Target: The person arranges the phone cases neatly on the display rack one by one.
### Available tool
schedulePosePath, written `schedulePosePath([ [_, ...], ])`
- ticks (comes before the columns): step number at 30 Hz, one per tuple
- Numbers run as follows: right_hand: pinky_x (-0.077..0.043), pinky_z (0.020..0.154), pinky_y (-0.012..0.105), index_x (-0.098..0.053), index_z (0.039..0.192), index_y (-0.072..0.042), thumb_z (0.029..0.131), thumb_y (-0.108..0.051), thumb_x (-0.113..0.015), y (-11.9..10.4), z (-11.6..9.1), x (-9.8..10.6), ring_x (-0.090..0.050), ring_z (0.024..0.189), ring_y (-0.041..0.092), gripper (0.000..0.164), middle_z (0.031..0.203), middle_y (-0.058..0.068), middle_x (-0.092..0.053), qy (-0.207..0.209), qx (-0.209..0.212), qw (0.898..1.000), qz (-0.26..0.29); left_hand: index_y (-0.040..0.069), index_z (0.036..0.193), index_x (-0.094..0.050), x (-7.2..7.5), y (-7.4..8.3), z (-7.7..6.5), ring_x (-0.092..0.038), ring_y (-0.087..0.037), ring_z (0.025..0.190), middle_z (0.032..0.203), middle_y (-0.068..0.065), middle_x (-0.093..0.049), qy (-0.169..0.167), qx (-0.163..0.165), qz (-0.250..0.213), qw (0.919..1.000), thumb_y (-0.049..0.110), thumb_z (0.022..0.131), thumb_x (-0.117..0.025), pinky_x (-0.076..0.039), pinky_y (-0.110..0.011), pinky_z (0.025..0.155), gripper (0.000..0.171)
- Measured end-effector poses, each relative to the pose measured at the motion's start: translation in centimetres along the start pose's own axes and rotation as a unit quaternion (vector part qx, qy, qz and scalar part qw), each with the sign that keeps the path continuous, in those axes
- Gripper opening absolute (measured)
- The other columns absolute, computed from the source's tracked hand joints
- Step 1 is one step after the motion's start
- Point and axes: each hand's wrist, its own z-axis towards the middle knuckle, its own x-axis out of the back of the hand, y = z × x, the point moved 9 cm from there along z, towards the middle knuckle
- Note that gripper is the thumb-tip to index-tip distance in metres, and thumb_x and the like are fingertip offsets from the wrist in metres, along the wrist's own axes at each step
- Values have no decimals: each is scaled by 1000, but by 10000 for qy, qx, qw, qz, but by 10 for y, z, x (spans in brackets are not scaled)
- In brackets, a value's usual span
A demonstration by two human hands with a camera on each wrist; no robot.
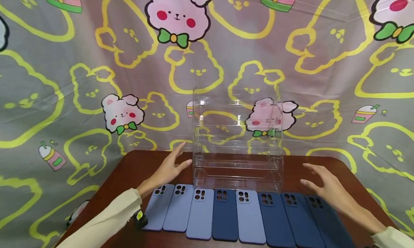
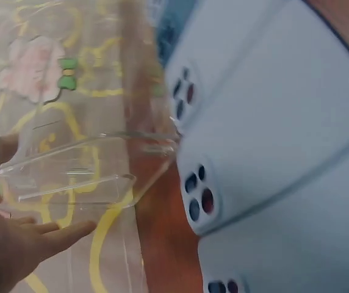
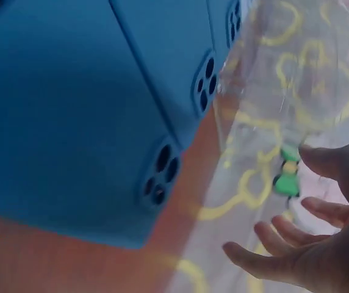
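A clear tiered rack (image 1: 237,165) stands upright behind a row of several phone cases. Light blue cases (image 1: 199,219) make up the left of the row, navy cases (image 1: 278,223) the right, with one navy case (image 1: 225,219) and one light blue case (image 1: 250,219) swapped in the middle. My left hand (image 1: 168,169) hovers beside the rack's left side, fingers spread; whether its thumb touches the plastic, I cannot tell. Over the far-right cases, my right hand (image 1: 330,187) is held apart from the rack, its fingers loosely bent around nothing, as the right wrist view also shows.
The brown table (image 1: 136,169) carries the rack and cases. Close behind it hangs a patterned cloth (image 1: 220,61) with cartoon rabbits. A dark wrist strap with a small camera (image 1: 139,218) sits at my left sleeve, near the leftmost case.
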Motion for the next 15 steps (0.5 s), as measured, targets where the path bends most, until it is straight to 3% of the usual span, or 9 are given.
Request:
schedulePosePath([
  [4,-51,88,69,-46,147,10,98,-27,-76,33,-3,-1,-49,124,56,68,139,38,-51,-556,-769,9955,-69,19,170,-13,-3,-6,8,-27,-48,155,171,-24,-19,-325,394,-470,9976,31,107,-64,-44,-65,115,82],
  [9,-53,82,65,-50,139,16,94,-28,-80,57,-15,-2,-51,117,59,70,130,44,-52,-1059,-1199,9860,-471,20,170,-12,-14,-9,18,-33,-48,152,170,-27,-20,-602,542,-1419,9866,26,108,-61,-52,-60,111,80],
  [12,-55,77,61,-48,138,18,90,-35,-83,66,-29,-13,-54,109,61,80,125,48,-48,-1625,-1508,9732,-612,18,170,-12,-18,-11,21,-35,-49,151,169,-28,-21,-631,617,-1816,9794,20,108,-60,-54,-61,107,79],
  [15,-54,78,65,-42,141,19,87,-49,-83,73,-41,-23,-52,108,66,96,126,52,-42,-2161,-1983,9537,-666,16,170,-10,-21,-15,21,-38,-51,148,169,-30,-20,-625,721,-1997,9752,18,108,-60,-56,-60,104,80],
])
